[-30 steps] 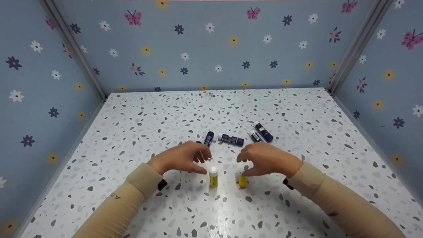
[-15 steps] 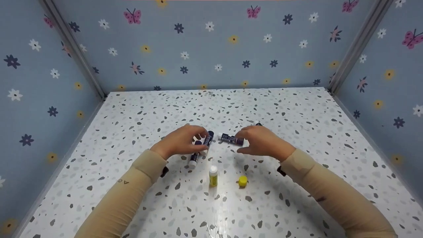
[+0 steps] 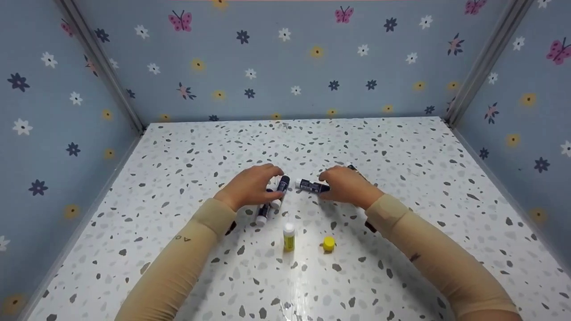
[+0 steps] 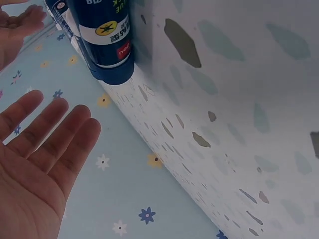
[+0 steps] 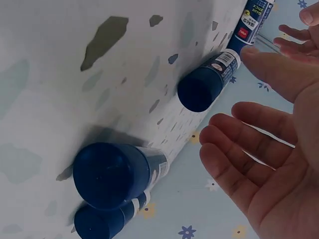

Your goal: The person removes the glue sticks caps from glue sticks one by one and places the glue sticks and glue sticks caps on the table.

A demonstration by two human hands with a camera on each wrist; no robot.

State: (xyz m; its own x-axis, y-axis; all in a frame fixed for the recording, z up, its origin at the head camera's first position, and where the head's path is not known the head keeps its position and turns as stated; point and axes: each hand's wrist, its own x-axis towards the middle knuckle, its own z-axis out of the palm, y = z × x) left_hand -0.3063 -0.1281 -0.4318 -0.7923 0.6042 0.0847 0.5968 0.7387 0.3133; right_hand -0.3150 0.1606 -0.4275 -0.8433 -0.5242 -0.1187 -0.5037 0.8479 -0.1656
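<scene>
My left hand (image 3: pixel 252 185) is at a dark blue glue stick (image 3: pixel 282 185) lying on the table, its thumb over the stick and its fingers loosely extended. A second blue glue stick (image 3: pixel 264 213) lies beside it, partly under that hand. My right hand (image 3: pixel 350 185) hovers around the dark blue end of another glue stick (image 3: pixel 310 186), fingers apart in the right wrist view and not gripping it. Two more blue glue sticks, one a thick glue stick (image 5: pixel 112 174), lie by the right hand; the head view mostly hides them.
Nearer the body, a small yellow glue stick (image 3: pixel 289 240) with a white top stands upright. A yellow cap (image 3: pixel 328 243) sits to its right. The speckled white table (image 3: pixel 200 147) is bordered by blue flowered panels (image 3: pixel 267 58).
Both hands have moved forward, away from the yellow glue stick and the yellow cap, to the blue glue sticks. The yellow pieces and the blue sticks lie as before.
</scene>
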